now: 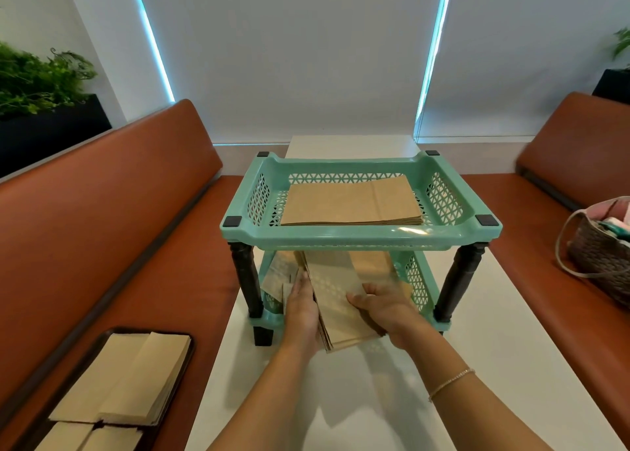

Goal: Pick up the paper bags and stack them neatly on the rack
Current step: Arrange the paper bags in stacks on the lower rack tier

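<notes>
White table [375, 399], frame centre: our left hand [301, 309] and right hand [381, 305] grip a bag bundle [335, 300], half inside the rack [361, 232] lower tier. Next we'd push in, square edges.

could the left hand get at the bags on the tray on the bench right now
Probably not at once: the left hand is holding the bag stack at the rack's lower shelf. Once freed, the tray bags lie uncovered.

Brown paper bags [351, 205] lay flat, neatly stacked in mint two-tier rack's [361, 234] top basket; second stack [341, 300] lay skewed, half inside lower tier, overhanging its front.
</notes>
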Tool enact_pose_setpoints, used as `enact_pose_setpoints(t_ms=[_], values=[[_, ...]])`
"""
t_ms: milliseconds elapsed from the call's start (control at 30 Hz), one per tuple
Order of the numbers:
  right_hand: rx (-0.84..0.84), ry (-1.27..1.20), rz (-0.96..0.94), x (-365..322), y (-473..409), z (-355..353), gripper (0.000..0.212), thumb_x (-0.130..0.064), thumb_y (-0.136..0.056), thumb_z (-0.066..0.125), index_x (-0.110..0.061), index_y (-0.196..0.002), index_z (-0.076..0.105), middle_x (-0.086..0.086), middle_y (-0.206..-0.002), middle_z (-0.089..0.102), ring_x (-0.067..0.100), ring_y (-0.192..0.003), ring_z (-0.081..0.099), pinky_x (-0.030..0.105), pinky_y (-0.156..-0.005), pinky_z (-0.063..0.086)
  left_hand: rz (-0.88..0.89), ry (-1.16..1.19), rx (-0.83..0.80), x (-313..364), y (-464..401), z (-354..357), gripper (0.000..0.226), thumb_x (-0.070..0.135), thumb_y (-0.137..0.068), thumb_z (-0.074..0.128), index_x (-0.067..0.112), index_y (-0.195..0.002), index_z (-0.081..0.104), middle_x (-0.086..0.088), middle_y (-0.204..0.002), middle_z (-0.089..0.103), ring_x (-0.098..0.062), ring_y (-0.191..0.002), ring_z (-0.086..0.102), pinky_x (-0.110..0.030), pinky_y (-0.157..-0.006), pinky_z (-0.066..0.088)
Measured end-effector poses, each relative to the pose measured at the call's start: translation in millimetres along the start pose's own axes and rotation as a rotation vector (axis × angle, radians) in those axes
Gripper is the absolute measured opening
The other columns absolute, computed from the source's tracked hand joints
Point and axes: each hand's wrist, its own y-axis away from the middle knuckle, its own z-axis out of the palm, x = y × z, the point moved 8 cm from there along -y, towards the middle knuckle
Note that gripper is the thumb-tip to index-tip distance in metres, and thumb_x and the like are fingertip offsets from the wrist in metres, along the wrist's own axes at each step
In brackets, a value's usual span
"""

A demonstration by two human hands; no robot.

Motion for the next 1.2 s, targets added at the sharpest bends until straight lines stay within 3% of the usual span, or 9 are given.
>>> enact_pose_setpoints(t_ms=[100, 167, 233, 367, 433, 600, 833, 967, 1200], values=[[-0.132, -0.008, 0.011, 1, 6, 0, 0.020, -0.020, -0.089, 0.062, -0.012, -0.107, 0.065, 0.008, -0.102, 0.069, 0.023, -0.092, 0.065, 0.036, -0.083, 0.054, -0.032, 0.106, 0.024, 16, -5, -9, 0.033, 0.051, -0.091, 0.048, 0.026, -0.112, 0.058, -0.006, -0.106, 0.066, -0.025, -0.096, 0.062, -0.044, -0.084, 0.051], [-0.199, -0.039, 0.028, 5, 7, -1, 0.022, -0.018, -0.089, 0.061, -0.013, -0.111, 0.064, 0.011, -0.107, 0.068, 0.026, -0.097, 0.065, 0.035, -0.085, 0.054, 0.004, 0.027, 0.006, 31, -7, -11, 0.012, 0.040, -0.092, 0.054, 0.034, -0.101, 0.060, -0.003, -0.109, 0.064, -0.024, -0.100, 0.060, -0.041, -0.080, 0.052], [-0.224, -0.076, 0.037, 6, 8, 1, 0.024, -0.016, -0.088, 0.063, -0.013, -0.112, 0.064, 0.011, -0.109, 0.068, 0.026, -0.099, 0.065, 0.037, -0.088, 0.054, 0.065, -0.069, 0.001, 38, -6, -10, 0.012, 0.025, -0.094, 0.055, 0.033, -0.099, 0.061, -0.001, -0.114, 0.063, -0.023, -0.108, 0.058, -0.038, -0.084, 0.050], [-0.115, -0.233, 0.100, 6, 8, 0, 0.027, -0.018, -0.085, 0.067, -0.017, -0.111, 0.058, 0.008, -0.103, 0.066, 0.024, -0.096, 0.063, 0.036, -0.080, 0.054, 0.129, 0.019, 0.177, 41, -4, -23, 0.017, 0.011, -0.094, 0.054, 0.024, -0.088, 0.064, -0.007, -0.116, 0.065, -0.026, -0.113, 0.059, -0.045, -0.101, 0.045], [-0.089, -0.383, 0.125, 7, 9, 0, 0.012, -0.014, -0.088, 0.061, -0.016, -0.100, 0.060, 0.006, -0.090, 0.065, 0.021, -0.083, 0.062, 0.035, -0.072, 0.052, 0.128, 0.092, 0.245, 41, -5, -29, 0.015, 0.012, -0.094, 0.054, 0.022, -0.091, 0.065, -0.007, -0.117, 0.065, -0.025, -0.113, 0.059, -0.044, -0.102, 0.044], [0.066, -0.742, 0.129, 12, 10, 3, 0.007, -0.008, -0.088, 0.062, -0.012, -0.092, 0.059, 0.011, -0.087, 0.065, 0.026, -0.078, 0.062, 0.046, -0.081, 0.051, 0.096, 0.089, 0.230, 39, -1, -15, 0.012, 0.020, -0.092, 0.059, 0.028, -0.084, 0.064, 0.000, -0.112, 0.062, -0.020, -0.116, 0.052, -0.036, -0.101, 0.041], [0.120, -0.676, 0.136, 13, 13, 1, 0.007, -0.007, -0.087, 0.063, -0.007, -0.082, 0.058, 0.011, -0.078, 0.065, 0.024, -0.068, 0.062, 0.038, -0.068, 0.053, 0.052, 0.125, 0.186, 34, 2, -4, 0.012, 0.018, -0.088, 0.064, 0.023, -0.099, 0.062, -0.001, -0.101, 0.063, -0.022, -0.102, 0.058, -0.040, -0.088, 0.050], [0.169, -0.715, 0.079, 11, 10, 0, 0.003, -0.003, -0.089, 0.058, -0.004, -0.090, 0.061, 0.012, -0.079, 0.064, 0.025, -0.069, 0.061, 0.040, -0.070, 0.052, 0.004, 0.043, 0.158, 13, 4, 7, 0.054, 0.011, -0.083, 0.068, 0.018, -0.131, 0.044, -0.009, -0.120, 0.059, -0.030, -0.108, 0.059, -0.049, -0.095, 0.049], [0.284, -0.628, 0.002, 12, 9, -3, 0.017, -0.005, -0.088, 0.061, -0.002, -0.105, 0.063, 0.011, -0.083, 0.066, 0.024, -0.073, 0.061, 0.043, -0.078, 0.053, 0.026, -0.102, 0.117, -11, 7, 21, 0.050, 0.005, -0.079, 0.070, 0.010, -0.122, 0.045, -0.016, -0.115, 0.062, -0.033, -0.102, 0.062, -0.050, -0.094, 0.049]])
